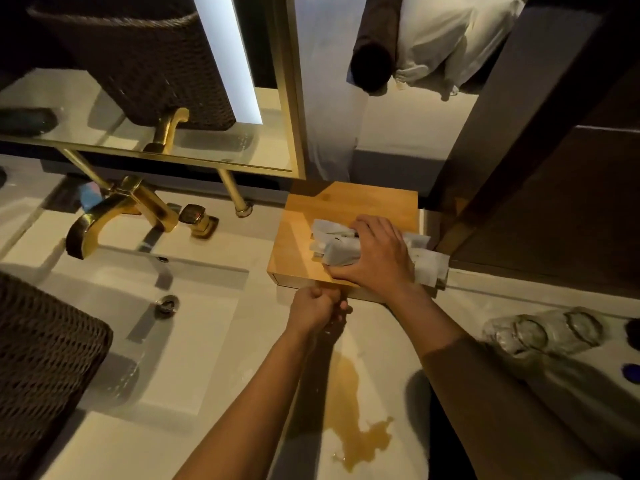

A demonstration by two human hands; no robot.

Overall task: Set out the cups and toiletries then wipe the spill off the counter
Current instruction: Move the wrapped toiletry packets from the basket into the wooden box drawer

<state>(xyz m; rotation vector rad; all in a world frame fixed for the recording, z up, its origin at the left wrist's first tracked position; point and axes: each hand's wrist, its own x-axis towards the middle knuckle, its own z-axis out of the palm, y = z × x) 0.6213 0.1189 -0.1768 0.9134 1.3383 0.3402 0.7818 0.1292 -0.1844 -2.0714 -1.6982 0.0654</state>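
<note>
A wooden box stands on the white counter to the right of the sink. My right hand lies on top of it, clasped over a bundle of white wrapped toiletry packets. My left hand is closed into a fist at the box's front edge; I cannot see anything in it. A brown spill runs down the counter below my hands. Two clear glass cups lie on their sides at the right.
The white sink with a gold faucet fills the left. A dark woven basket sits at the near left. A gold-framed mirror rises behind the counter. Dark blue items sit at the far right edge.
</note>
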